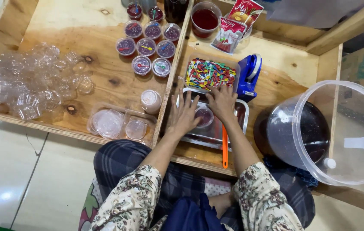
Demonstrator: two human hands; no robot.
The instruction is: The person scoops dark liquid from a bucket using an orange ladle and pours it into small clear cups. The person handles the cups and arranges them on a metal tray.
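The left hand (185, 114) and right hand (221, 102) are lying flat, fingers spread and gripping nothing, either side of a small cup of dark jelly (204, 116) sitting in the metal tray (207, 136), seemingly steadying it. Just beyond the tray a box of coloured plastic spoons (209, 73) is waiting within reach, a blue tape dispenser (249, 76) beside it. Left of the tray, filled cups (147, 46) are standing grouped on the wooden tabletop (62, 25). An orange handle (225, 147) is resting across the tray's near rim.

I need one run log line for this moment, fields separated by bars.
left hand: flat on metal tray | right hand: beside small cup of dark jelly | orange tool: on tray edge
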